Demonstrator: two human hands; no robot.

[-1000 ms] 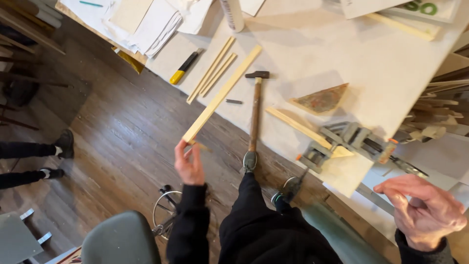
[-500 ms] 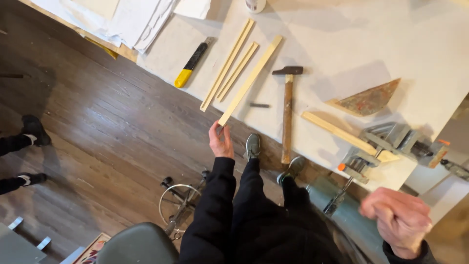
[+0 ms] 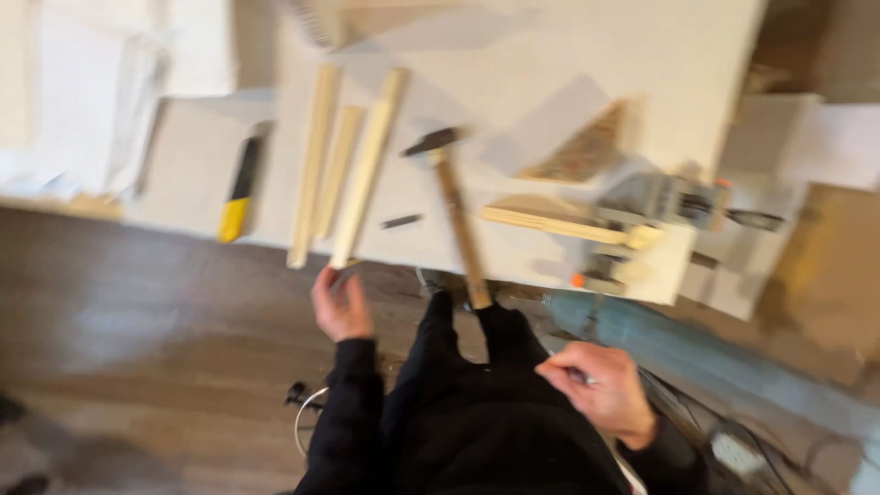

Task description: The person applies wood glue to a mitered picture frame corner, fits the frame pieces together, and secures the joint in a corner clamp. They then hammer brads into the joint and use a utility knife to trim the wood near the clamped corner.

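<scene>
You are looking down from your head at a white bench [image 3: 550,64] and a dark wooden floor [image 3: 137,348]; the view is blurred by motion.

Your left hand [image 3: 339,302] is raised at the bench's near edge. Its fingertips are at the near end of a long pale wooden strip [image 3: 368,165] that juts slightly over the edge. The grip looks loosely open; the blur hides whether the fingers actually touch the wood.

Two more pale strips [image 3: 316,165] lie just left of that one, side by side, all three running away from you. Left of them lies a utility knife [image 3: 236,188] with a black and yellow body.

Right of the strips a hammer [image 3: 454,211] with a wooden handle lies with its dark head away from you and the handle end at the bench edge. A small dark bit [image 3: 401,221] lies between the strip and the hammer.

Your right hand [image 3: 596,385] is low, over your dark-clothed lap and well apart from the bench. Its fingers are curled around something small and pale; you cannot tell what it is.

Farther right on the bench lie a triangular wooden piece [image 3: 577,151] and a flat slat [image 3: 550,225] held in a metal clamp [image 3: 669,202].
</scene>
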